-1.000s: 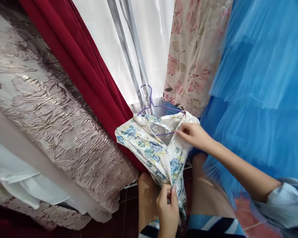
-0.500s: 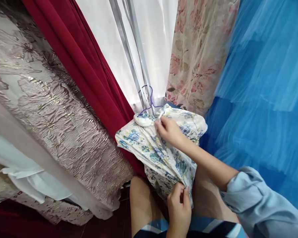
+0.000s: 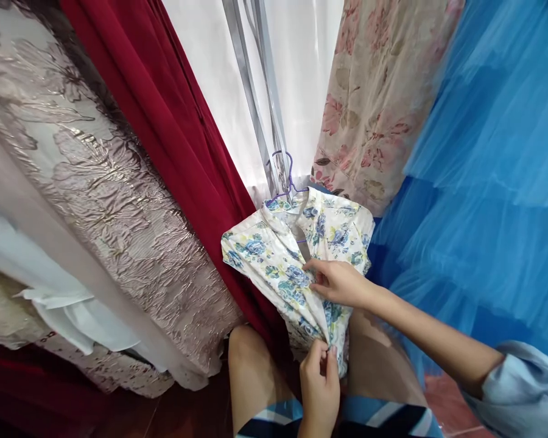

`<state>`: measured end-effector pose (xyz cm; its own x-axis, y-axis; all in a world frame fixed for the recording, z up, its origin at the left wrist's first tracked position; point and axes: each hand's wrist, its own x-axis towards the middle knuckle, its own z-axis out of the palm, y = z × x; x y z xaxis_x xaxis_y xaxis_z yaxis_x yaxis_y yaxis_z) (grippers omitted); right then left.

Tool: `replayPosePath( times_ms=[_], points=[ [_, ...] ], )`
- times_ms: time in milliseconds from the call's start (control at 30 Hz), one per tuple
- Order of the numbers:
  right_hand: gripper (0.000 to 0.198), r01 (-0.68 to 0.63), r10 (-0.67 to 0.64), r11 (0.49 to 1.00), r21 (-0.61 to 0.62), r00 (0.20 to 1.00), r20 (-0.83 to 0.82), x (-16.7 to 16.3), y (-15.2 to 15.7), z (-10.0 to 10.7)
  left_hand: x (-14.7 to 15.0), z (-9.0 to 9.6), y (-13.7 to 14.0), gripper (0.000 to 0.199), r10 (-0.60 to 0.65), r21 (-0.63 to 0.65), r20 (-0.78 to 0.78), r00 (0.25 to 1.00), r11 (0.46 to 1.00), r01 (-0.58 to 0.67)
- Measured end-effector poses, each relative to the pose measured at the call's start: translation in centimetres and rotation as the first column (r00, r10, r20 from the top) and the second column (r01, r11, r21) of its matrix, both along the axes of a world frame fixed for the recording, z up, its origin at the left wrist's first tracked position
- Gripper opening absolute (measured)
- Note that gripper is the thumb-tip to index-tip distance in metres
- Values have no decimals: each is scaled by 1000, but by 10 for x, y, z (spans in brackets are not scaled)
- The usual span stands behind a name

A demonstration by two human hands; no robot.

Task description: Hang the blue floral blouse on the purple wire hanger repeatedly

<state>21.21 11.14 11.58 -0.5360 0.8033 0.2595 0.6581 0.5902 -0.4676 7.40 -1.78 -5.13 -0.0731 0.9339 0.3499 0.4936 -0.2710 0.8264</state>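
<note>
A white sleeveless blouse (image 3: 274, 267) with blue and green flowers hangs on a purple hanger (image 3: 291, 173), its front parted at the neck. Low on the front edge, the fingers of my left hand (image 3: 320, 383) are pinched on the cloth. My right hand (image 3: 344, 285) is higher, at the middle of the front opening, with thumb and curled fingers on the blouse's edge. The hanger's hook is up against grey metal bars (image 3: 251, 79).
Red cloth (image 3: 178, 134) and a pinkish embossed fabric (image 3: 114, 201) hang on the left. Behind is white cloth (image 3: 201, 55). Floral fabric (image 3: 365, 115) and layered blue tulle (image 3: 493, 140) hang on the right. My bare knees (image 3: 251, 365) flank the blouse.
My right hand has moved from the collar down to the middle of the front, and the neckline now lies open. My left hand keeps its pinch low on the blouse. The view has shifted slightly.
</note>
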Motion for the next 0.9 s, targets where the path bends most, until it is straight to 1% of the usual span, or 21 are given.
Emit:
replayPosePath(
  times_ms=[100, 167, 233, 333, 433, 533, 600, 633, 700, 767, 800, 867, 900],
  points=[
    [42, 83, -84, 996, 23, 996, 24, -3, -5, -1, -3, -1, -3, 24, 4, 19, 20, 1000, 1000, -5],
    [33, 128, -131, 991, 48, 989, 69, -4, -7, -2, -5, -3, -5, 23, 11, 27, 25, 1000, 1000, -11],
    [22, 132, -140, 988, 77, 983, 120, -5, -7, -3, -6, -5, -7, 23, 19, 24, 29, 999, 1000, -20],
    [11, 74, -97, 988, 137, 982, 165, -4, -3, -8, -3, -6, -9, 23, 11, 12, 32, 999, 1000, -12],
    [12, -25, -10, 978, 208, 986, 166, 1, 5, -14, -1, -2, -9, 24, 0, 21, 33, 999, 1000, -1],
    [16, -133, 110, 957, 259, 989, 99, 10, 13, -21, 0, 2, -9, 23, -7, 31, 42, 999, 999, 6],
    [20, -142, 135, 941, 306, 990, 46, 14, 20, -22, 0, 3, -11, 23, -15, 33, 37, 999, 999, 14],
    [21, -124, 126, 934, 335, 992, 17, 16, 23, -21, 1, 3, -13, 23, -21, 37, 23, 1000, 999, 20],
    [20, -31, 61, 918, 396, 996, -62, 15, 33, -10, 6, 4, -17, 23, -38, 62, -17, 999, 997, 39],
    [20, 115, -48, 891, 439, 986, -162, 10, 46, 10, 13, 7, -22, 23, -59, 88, -48, 997, 994, 63],
    [21, 199, -113, 866, 458, 972, -208, 6, 53, 23, 16, 10, -24, 23, -73, 98, -53, 996, 992, 78],
    [20, 277, -161, 827, 490, 951, -265, -4, 66, 47, 21, 15, -26, 24, -84, 101, -37, 996, 991, 88],
    [19, 280, -154, 812, 512, 949, -275, -10, 71, 57, 22, 17, -26, 24, -83, 95, -21, 996, 992, 85]
  ],
)
